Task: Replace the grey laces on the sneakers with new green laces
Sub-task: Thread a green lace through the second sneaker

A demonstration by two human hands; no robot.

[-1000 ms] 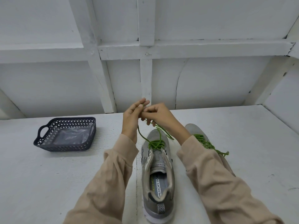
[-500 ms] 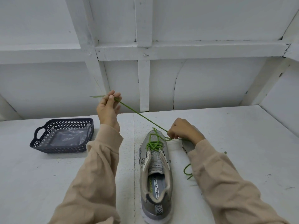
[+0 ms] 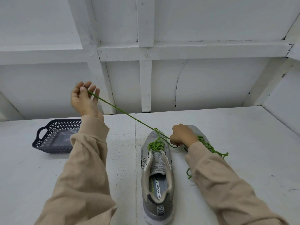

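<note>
- a grey sneaker lies on the white table, in front of the person and a little right of centre.
- its long axis runs from near to far: heel toward the person, toe pointing at the white wall.
- a green lace is threaded through the eyelets nearest the toe, bunched in crossings there; the eyelets nearer the tongue's top look bare.
- from those crossings one strand runs taut, up and to the left, to the left hand.
- the left hand is raised above the table's far edge, palm turned toward the camera, pinching the strand between thumb and fingers; a short tip sticks out beyond the hand.
- the right hand sits low, just right of the sneaker's toe, fingers curled and grasping the other strand.
- a second sneaker lies just beside the first on the right, toe also away, mostly hidden by the right hand and sleeve; it carries green lacing, with a loose end on the table.
- a dark basket stands well apart at left.
</note>
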